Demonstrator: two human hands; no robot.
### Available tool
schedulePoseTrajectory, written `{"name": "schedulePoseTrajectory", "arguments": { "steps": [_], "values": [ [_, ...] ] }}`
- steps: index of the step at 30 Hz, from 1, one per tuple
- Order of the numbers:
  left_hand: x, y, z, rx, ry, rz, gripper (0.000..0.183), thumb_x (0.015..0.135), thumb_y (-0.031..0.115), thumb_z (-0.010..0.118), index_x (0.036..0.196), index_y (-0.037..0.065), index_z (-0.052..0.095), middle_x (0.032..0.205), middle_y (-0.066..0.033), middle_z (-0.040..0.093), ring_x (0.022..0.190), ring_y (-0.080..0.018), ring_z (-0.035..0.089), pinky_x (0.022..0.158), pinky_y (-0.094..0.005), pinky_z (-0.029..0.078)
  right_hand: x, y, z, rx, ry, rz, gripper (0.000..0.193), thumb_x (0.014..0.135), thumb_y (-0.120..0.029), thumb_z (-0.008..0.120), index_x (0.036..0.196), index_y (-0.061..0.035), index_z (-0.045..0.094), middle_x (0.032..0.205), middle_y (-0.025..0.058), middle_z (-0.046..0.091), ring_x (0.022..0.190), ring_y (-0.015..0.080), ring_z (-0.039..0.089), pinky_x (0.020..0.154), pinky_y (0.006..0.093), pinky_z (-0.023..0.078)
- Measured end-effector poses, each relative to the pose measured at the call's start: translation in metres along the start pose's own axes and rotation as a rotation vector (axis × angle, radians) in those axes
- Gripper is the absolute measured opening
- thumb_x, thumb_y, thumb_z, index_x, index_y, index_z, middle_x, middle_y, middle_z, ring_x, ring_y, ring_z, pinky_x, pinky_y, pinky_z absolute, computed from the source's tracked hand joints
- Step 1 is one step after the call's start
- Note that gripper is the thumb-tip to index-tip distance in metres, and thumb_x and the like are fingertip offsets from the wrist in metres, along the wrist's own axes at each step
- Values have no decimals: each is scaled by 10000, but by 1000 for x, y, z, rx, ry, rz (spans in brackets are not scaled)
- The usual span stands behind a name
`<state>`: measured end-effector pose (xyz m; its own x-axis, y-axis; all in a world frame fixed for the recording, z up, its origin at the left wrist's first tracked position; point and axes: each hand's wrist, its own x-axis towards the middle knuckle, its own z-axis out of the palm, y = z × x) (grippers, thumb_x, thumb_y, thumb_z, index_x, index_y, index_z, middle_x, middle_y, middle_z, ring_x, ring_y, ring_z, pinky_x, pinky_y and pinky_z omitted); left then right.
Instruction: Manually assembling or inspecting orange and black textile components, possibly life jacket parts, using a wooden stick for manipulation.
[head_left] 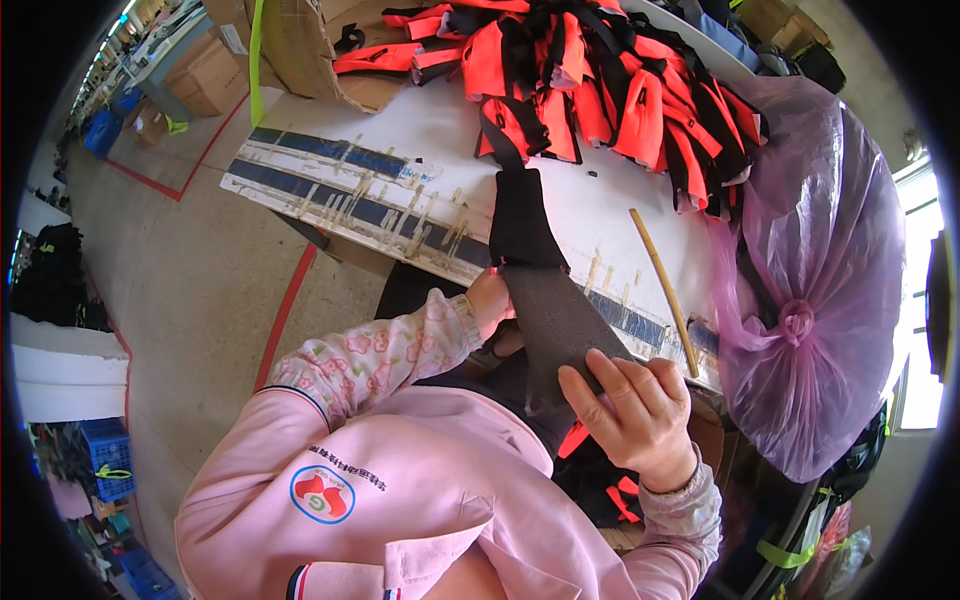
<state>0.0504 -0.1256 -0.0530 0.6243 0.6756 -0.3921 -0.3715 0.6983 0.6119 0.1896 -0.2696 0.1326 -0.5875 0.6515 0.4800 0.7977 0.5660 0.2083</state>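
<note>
In the head view, you appear to be spreading 1 black-and-grey fabric band (575, 325) across the table's (620, 235) near edge. Your left hand (489, 303) pinches its left edge beside the seam; your right hand's (642, 415) half-curled fingers touch the wider grey end, thumb hidden, grip unclear. The next move probably calls for even tension.

We see a grey concrete floor (200, 290) with red lines (286, 318) on it. Our white worktable (385, 125) has worn, dark blue strips (385, 222) near its front edge. On the right, 1 window (919, 300) glows bright white. Far off at the top left, small lights (118, 26) shine in a row.
</note>
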Motion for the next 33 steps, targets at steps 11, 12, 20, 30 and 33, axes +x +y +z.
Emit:
{"name": "schedulePoseTrajectory", "arguments": {
  "steps": [11,12,20,30,33],
  "values": [
    [-6,-33,-7,-177,-514,320,306,932,195,384,1160,23,495,1137,-124,553,1014,-228,567,897,-337,462,10,-3,103,223,-126,311,373,702,-55,534,1072,-13,550,986,136,571,873,276,570,778,366,471],
    [-7,-31,-7,-244,-591,361,314,940,209,368,1173,31,480,1139,-122,550,1018,-231,564,912,-335,453,7,-5,111,224,-126,310,373,702,-55,534,1072,-13,550,986,136,571,873,276,570,778,366,471],
    [2,-74,-38,-414,-288,293,360,944,248,373,1248,63,428,1249,-92,477,1159,-185,463,976,-333,393,-8,-33,157,221,-262,465,317,731,-38,492,1037,47,504,1017,197,547,974,324,534,905,386,399],
    [-1,-98,-66,728,212,307,449,808,79,570,1226,96,409,1002,-103,546,854,-163,571,687,-290,483,-23,-35,220,298,-542,535,101,502,-145,702,516,-81,625,516,98,563,542,255,599,545,355,480],
    [-4,-89,-61,541,111,51,215,839,98,508,1050,62,505,657,-76,568,504,-154,552,421,-271,428,-17,-30,226,337,-677,566,133,471,-171,729,527,-80,650,519,96,577,547,250,611,539,344,487]
  ]
}}
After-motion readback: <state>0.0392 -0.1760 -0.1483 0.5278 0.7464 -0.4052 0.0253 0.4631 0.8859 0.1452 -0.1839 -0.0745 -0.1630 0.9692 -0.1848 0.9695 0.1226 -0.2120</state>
